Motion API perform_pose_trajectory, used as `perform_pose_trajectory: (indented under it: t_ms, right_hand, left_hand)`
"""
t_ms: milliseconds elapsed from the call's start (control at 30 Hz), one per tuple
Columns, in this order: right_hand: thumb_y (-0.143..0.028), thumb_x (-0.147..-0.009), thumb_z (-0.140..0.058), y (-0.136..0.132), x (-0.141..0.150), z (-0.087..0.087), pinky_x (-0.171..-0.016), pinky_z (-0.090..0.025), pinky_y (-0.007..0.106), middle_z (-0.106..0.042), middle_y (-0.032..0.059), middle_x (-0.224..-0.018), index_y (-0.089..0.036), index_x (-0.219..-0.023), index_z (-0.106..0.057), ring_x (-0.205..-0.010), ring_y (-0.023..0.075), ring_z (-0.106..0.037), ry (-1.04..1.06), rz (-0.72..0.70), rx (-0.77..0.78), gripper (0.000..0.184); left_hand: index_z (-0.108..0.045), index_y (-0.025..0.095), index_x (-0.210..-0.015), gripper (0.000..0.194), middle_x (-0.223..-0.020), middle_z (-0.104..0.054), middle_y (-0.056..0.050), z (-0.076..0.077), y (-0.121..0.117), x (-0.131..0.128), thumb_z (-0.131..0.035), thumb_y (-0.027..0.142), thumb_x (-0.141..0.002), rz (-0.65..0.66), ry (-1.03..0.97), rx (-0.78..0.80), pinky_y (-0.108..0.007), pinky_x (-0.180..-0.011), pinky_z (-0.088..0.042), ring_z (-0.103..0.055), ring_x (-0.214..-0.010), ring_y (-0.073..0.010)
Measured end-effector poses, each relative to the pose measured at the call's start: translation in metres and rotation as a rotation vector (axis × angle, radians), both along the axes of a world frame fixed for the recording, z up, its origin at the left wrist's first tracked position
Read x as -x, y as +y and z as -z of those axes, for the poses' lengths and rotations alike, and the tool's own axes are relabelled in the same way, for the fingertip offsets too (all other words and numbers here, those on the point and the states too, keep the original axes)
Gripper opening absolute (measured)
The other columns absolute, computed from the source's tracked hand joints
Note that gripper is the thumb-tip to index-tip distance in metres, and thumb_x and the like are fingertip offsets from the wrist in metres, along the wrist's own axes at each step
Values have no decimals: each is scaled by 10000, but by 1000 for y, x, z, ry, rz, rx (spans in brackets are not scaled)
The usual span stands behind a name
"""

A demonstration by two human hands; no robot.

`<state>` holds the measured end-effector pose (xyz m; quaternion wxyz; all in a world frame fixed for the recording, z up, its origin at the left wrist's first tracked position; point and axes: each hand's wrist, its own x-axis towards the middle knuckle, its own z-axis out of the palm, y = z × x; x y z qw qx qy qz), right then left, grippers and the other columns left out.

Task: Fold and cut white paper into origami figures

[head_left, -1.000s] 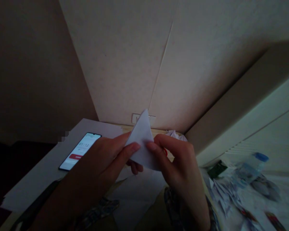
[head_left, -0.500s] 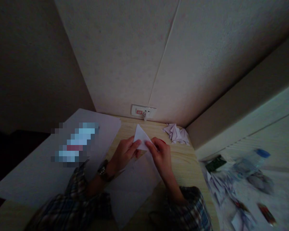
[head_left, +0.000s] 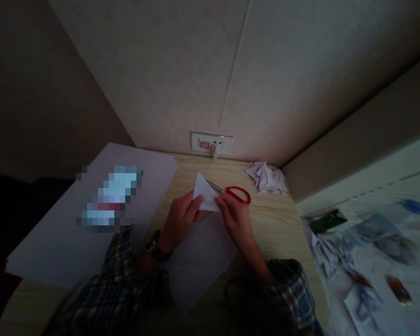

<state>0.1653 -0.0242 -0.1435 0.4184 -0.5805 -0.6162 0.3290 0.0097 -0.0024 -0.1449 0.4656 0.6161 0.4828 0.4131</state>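
Both of my hands pinch a small white folded paper triangle (head_left: 203,191) just above the pale wooden table (head_left: 272,219). My left hand (head_left: 180,219), with a wristwatch on its wrist, grips the triangle's lower left edge. My right hand (head_left: 235,219) grips its lower right corner. Red-handled scissors (head_left: 235,193) lie on the table right behind my right hand. A white sheet of paper (head_left: 196,261) lies flat under my hands.
A stack of white paper (head_left: 56,238) with a phone (head_left: 109,198) on it lies at the left. Folded paper pieces (head_left: 266,177) sit in the back corner beneath a wall socket (head_left: 210,142). To the right a cluttered surface holds paper scraps and a plastic bottle (head_left: 388,223).
My hands and the folded paper moved away from the camera and down to the table. The view tilted down, and the scissors came into sight behind my right hand.
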Motion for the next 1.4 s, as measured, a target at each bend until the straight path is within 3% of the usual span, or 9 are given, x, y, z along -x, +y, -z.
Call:
perform_pose_trajectory:
  t_ms: [200, 333, 500, 700, 833, 1033, 1133, 1233, 1400]
  right_hand:
    - [-400, -904, -557, 0, -2, 4, -521, -385, 236, -550, -38, -510, -204, -674, -599, -493, 131, -514, 85, -56, 63, 306]
    - [-427, -900, -558, 0, -1, 6, -524, -425, 235, -595, -30, -559, -202, -737, -611, -508, 131, -549, 172, -70, 90, 282]
    - [-418, -885, -593, 0, 1, 2, -550, -437, 249, -595, -21, -574, -216, -657, -560, -537, 138, -557, 256, -13, 91, 306]
    - [-477, -915, -531, -1, -4, -14, -562, -506, 280, -650, -12, -547, -211, -701, -596, -498, 159, -625, 388, -173, 106, 348]
    - [-446, -929, -514, 1, -9, -38, -587, -529, 285, -668, -22, -595, -203, -887, -621, -527, 158, -646, 437, -219, 36, 269]
    - [-334, -932, -553, 6, -7, -99, -665, -527, 274, -659, -30, -699, -244, -1077, -594, -668, 153, -666, 415, -206, -188, 175]
    - [-268, -857, -684, 4, 1, -125, -643, -519, 246, -654, -36, -786, -278, -1144, -558, -739, 149, -659, 399, -231, -303, 314]
    - [-185, -849, -703, -2, 10, -139, -804, -520, 263, -663, -34, -884, -311, -1181, -556, -847, 138, -649, 373, -266, -436, 384]
    - [-144, -850, -700, -13, 17, -146, -863, -502, 258, -677, -19, -1014, -325, -1105, -607, -955, 144, -630, 252, -177, -549, 327]
  left_hand:
    - [-440, 221, -639, 297, -458, -424, 79, 3, 4, 5, -483, 343, -906, -133, -22, 34, -210, -423, -332, -409, -411, -96]
    - [-458, 218, -625, 304, -441, -431, 79, 1, 3, 4, -502, 345, -898, -124, -22, 25, -213, -423, -329, -408, -400, -95]
    - [-461, 217, -599, 303, -440, -450, 72, -5, -1, 2, -525, 309, -881, -91, -15, 17, -221, -436, -329, -426, -403, -97]
    - [-470, 208, -576, 319, -442, -468, 65, -14, 1, 6, -537, 302, -873, -66, -29, -12, -220, -469, -352, -438, -424, -98]
    - [-527, 205, -731, 214, -496, -507, 70, -36, 5, 4, -524, 332, -904, -29, -87, -44, -217, -462, -377, -483, -446, -110]
    - [-524, 222, -917, 98, -575, -542, 86, -102, 3, 4, -574, 304, -896, -46, -353, -126, -166, -444, -394, -488, -457, -82]
    - [-536, 223, -882, 88, -537, -500, 97, -129, -4, 9, -602, 281, -877, -89, -435, -179, -145, -412, -368, -467, -437, -73]
    - [-552, 236, -885, 50, -495, -484, 99, -143, -11, 14, -583, 274, -895, -121, -462, -182, -141, -397, -368, -463, -421, -76]
    - [-563, 271, -956, 87, -451, -505, 99, -155, -21, 16, -605, 305, -888, -119, -495, -181, -171, -337, -271, -388, -360, -79]
